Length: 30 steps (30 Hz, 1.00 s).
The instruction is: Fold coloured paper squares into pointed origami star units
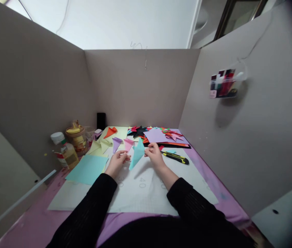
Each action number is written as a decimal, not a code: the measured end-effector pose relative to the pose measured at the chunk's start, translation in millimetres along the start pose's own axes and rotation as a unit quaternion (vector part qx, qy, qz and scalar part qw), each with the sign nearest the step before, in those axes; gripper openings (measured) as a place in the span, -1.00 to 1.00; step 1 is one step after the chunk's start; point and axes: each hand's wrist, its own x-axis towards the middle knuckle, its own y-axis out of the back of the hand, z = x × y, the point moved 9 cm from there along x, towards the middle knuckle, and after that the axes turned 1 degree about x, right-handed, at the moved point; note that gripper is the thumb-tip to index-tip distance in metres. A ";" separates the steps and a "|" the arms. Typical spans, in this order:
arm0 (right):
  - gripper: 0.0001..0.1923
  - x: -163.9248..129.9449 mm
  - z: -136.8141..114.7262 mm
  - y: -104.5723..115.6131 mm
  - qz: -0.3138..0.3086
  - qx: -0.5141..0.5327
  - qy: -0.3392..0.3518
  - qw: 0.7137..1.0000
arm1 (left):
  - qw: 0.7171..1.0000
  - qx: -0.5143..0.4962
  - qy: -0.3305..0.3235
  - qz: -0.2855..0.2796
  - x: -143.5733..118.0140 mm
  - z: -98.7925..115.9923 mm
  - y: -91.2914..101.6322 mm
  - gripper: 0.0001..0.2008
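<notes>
Both hands hold a folded light-blue paper shape (137, 154), a long triangle pointing down toward the white cutting mat (141, 193). My left hand (117, 162) pinches its left edge, and my right hand (154, 155) grips its upper right edge. Just behind lie folded cones in purple (116, 142), pink (128, 143), pale yellow (102, 146) and orange (110, 131). A yellow-and-black utility knife (175, 157) rests on the mat to the right of my right hand.
A light-blue sheet (87, 168) lies left of the mat. Glue bottle (65, 151) and a jar (76, 137) stand at the left wall. A pile of coloured paper sheets and scraps (158, 135) sits at the back. Grey partition walls enclose the purple desk (40, 220).
</notes>
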 end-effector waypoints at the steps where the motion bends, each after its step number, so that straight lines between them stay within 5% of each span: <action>1: -0.70 -3.2 0.0 -8.3 -0.029 -0.002 -0.004 1.000 | 1.000 -0.021 0.005 -0.007 1.2 -1.4 -1.4 -0.57; 9: -0.83 -24.4 -8.7 -36.9 -0.129 -0.095 0.018 0.987 | 0.991 -0.087 0.015 -0.103 -5.5 -0.4 -21.3 -0.55; 13: -0.73 -26.5 -12.4 -41.6 -0.157 -0.113 0.048 0.980 | 0.997 -0.047 -0.003 -0.055 0.4 -2.8 -12.1 -0.58; 18: -0.25 -31.3 -15.5 -50.0 -0.198 -0.175 0.096 0.960 | 0.997 -0.078 -0.019 0.023 7.5 -3.6 7.7 -0.55; 30: -0.67 -12.7 -3.3 -10.7 -0.010 -0.103 0.016 0.994 | 0.997 -0.065 -0.021 -0.024 1.9 3.6 -3.0 -0.46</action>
